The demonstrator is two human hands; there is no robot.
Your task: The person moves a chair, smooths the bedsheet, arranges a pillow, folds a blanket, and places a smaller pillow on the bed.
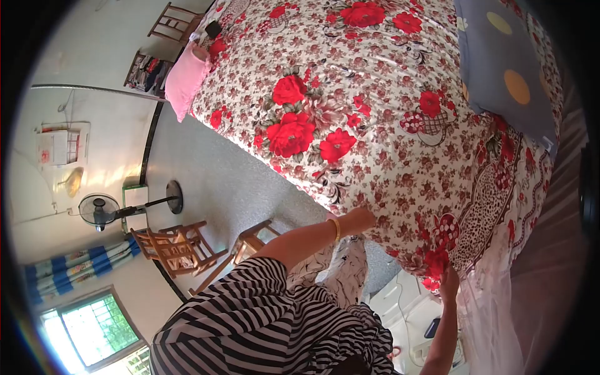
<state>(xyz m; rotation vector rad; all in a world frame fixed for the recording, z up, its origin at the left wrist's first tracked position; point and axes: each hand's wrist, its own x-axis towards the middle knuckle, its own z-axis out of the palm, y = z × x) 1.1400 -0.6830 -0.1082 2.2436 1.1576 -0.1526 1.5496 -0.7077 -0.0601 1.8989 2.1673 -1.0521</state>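
Observation:
A floral sheet (375, 94) with large red roses covers the bed. My left hand (359, 220), below a yellow bangle, lies at the sheet's near edge; its fingers are too small and hidden to make out. Farther right, my right hand (449, 284) is closed on the sheet's edge beside a red rose print. Between the two hands the edge of the cloth hangs over the bedside. A grey pillow (506, 69) with yellow dots lies at the right end of the bed, and a pink pillow (185, 78) is at the far left corner.
Wooden chairs (181, 249) and a standing fan (100, 211) are on the left. White drawers (390, 300) stand below the bed's near edge. A sheer net (494, 325) hangs at the right. A small black object (213, 29) lies on the bed's far corner.

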